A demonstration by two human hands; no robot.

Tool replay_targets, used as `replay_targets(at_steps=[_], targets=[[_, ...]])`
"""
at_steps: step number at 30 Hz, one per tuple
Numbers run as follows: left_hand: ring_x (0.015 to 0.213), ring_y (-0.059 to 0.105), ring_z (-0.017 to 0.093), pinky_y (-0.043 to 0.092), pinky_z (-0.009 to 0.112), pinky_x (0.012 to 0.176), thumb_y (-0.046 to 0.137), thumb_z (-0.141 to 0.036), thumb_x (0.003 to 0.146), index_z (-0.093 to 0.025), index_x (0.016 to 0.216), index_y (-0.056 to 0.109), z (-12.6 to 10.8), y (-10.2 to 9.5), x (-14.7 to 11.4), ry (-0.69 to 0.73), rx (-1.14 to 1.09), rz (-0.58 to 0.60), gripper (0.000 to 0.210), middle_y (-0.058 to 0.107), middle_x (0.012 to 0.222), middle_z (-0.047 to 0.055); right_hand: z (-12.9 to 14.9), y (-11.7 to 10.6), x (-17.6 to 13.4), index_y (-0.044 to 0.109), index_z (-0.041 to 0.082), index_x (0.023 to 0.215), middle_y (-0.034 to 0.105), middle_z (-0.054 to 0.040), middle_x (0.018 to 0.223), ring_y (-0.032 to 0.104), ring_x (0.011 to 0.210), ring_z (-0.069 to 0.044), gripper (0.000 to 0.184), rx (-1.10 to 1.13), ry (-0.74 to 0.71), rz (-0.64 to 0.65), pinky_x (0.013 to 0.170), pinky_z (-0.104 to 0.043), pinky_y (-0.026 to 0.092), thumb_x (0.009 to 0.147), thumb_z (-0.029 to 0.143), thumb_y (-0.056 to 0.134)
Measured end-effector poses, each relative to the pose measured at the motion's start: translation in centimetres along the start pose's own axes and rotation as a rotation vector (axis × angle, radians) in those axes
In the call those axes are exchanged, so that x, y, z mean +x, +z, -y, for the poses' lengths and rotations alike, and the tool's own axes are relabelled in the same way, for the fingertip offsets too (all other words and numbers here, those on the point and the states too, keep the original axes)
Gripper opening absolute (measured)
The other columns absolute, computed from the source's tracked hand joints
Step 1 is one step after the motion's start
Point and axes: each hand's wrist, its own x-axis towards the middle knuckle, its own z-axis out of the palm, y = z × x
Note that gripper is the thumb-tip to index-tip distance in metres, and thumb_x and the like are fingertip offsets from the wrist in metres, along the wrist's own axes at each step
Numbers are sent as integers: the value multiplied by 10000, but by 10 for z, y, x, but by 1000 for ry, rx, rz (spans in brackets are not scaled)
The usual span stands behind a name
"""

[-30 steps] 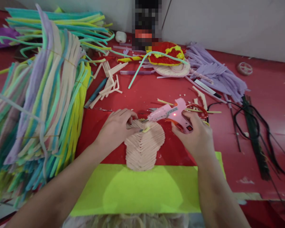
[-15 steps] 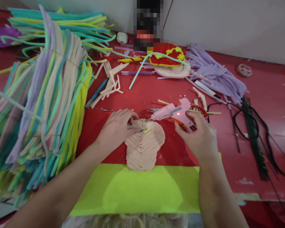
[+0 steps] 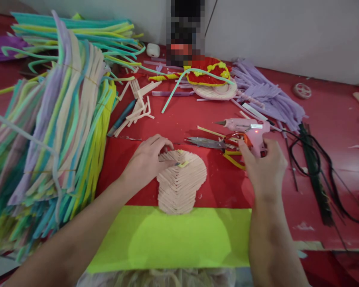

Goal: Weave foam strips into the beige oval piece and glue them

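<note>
A flat cream piece [image 3: 181, 187], made of pipe cleaners laid in a herringbone pattern, lies before me. My left hand [image 3: 149, 157] is closed on its upper left edge. The thumb presses on top, beside a small yellow bit [image 3: 184, 163]. Off to the right, my right hand [image 3: 265, 167] has its thumb and fingers around the handle of a pink hot glue gun [image 3: 248, 125]. Its red light is on and its nozzle points left. Scissors [image 3: 208, 142] with orange and yellow handles lie just left of this hand, partly under the gun and thumb.
Bundles of coloured pipe cleaners [image 3: 74, 99] are piled on the left. Cut cream pieces [image 3: 140, 105] and a teal pen [image 3: 122, 117] lie further in. Purple pipe cleaners [image 3: 266, 89] and a red-and-yellow piece [image 3: 208, 71] are at the back. A black cord [image 3: 317, 159] curls at right.
My right hand has carried the glue gun right and away from the cream piece, uncovering the scissors. My left hand has stayed in place.
</note>
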Motion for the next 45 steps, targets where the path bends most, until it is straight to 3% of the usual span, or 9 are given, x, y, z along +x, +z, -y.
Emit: replay_targets(at_steps=[3, 7, 12, 17, 19, 23, 27, 39, 45], targets=[[943, 552, 184, 431, 335, 828, 682, -333, 782, -214, 945, 557, 0, 0, 0, 16, -11, -16, 237, 569, 978, 17, -5, 2, 5, 604, 168, 884, 610, -86, 831, 547, 785, -236, 389, -17, 30, 30, 751, -409, 443, 735, 527, 614], [957, 557, 188, 440, 339, 837, 664, -326, 798, -212, 946, 563, 1, 1, 0, 26, -7, -20, 212, 573, 978, 21, -9, 13, 8, 607, 171, 821, 564, -80, 800, 515, 794, -239, 338, 24, -63, -3, 766, -436, 435, 750, 501, 602], [947, 561, 193, 451, 342, 830, 650, -303, 808, -212, 942, 574, 0, 1, 0, 28, 0, -27, 179, 584, 973, 31, -11, 21, 11, 638, 145, 892, 549, -104, 847, 517, 855, -271, 405, 56, -124, -55, 832, -517, 409, 764, 527, 595], [850, 565, 132, 459, 270, 773, 568, -207, 859, -201, 897, 607, 0, 1, 0, 42, -81, -58, 54, 585, 938, 12, 7, 7, 2, 646, 182, 931, 566, -109, 959, 525, 918, -268, 322, 116, -150, -217, 873, -513, 401, 785, 469, 626], [816, 561, 117, 456, 253, 750, 554, -169, 859, -196, 899, 612, 1, 1, 1, 37, -82, -85, 76, 589, 926, 6, 20, 2, -6, 656, 199, 868, 580, -77, 908, 549, 822, -215, 210, 255, -231, -112, 781, -413, 464, 827, 398, 603], [819, 556, 129, 451, 269, 765, 550, -156, 855, -183, 911, 613, 4, 2, 0, 17, -10, -145, 88, 595, 915, 17, 43, 6, -25, 683, 229, 860, 613, -31, 861, 579, 819, -170, 100, 488, -493, 344, 757, -333, 475, 855, 278, 595], [864, 549, 167, 445, 320, 806, 557, -210, 861, -188, 906, 617, 6, 2, -1, 15, 98, -146, 78, 603, 910, 30, 51, 16, -35, 687, 233, 907, 609, -33, 874, 562, 864, -176, 106, 531, -641, 526, 781, -338, 460, 864, 251, 592], [858, 555, 171, 440, 330, 807, 551, -211, 864, -191, 889, 614, 7, 3, -1, 35, 126, -131, 70, 606, 902, 28, 59, 20, -26, 681, 216, 873, 639, -45, 892, 556, 872, -177, 151, 460, -839, 576, 782, -344, 454, 899, 217, 532], [837, 543, 166, 440, 325, 795, 560, -192, 857, -178, 890, 622, 8, 4, -1, 38, 105, -144, 72, 600, 896, 29, 64, 17, -16, 664, 216, 877, 621, -34, 900, 550, 889, -171, 124, 430, -807, 492, 825, -352, 451, 895, 213, 541]])
